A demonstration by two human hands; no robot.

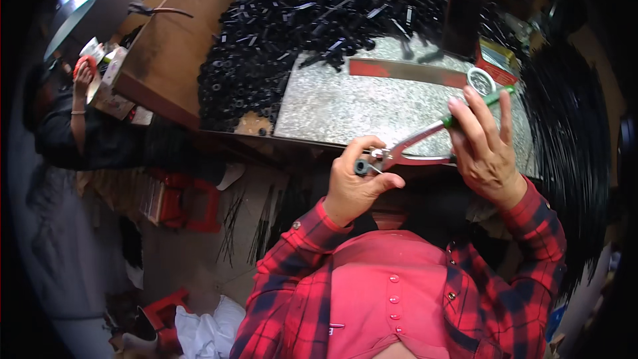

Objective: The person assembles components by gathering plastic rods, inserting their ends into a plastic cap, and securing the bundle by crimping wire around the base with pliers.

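My left hand (pixel 355 183) has thumb and fingers closed around a short black tube piece (pixel 363 167) with a hole in its end. A thin bright strand sticks out beside the tube, too small to name. The jaws of a pair of pliers (pixel 412 140) meet the tube next to my left fingers. My right hand (pixel 488 149) holds the pliers by the green-gripped upper handle, with several fingers stretched over it. The red lower handle runs toward my right palm, where its end and my thumb are hidden. The pliers' handles are spread apart.
A large heap of black tube pieces (pixel 292 20) covers the far bench beyond a speckled plate (pixel 332 110). On the plate lie a flat red-and-grey bar (pixel 405 73) and a white ring-shaped dish (pixel 481 81). Long black strands (pixel 565 139) hang at right. Another person's hand (pixel 83 76) is at far left.
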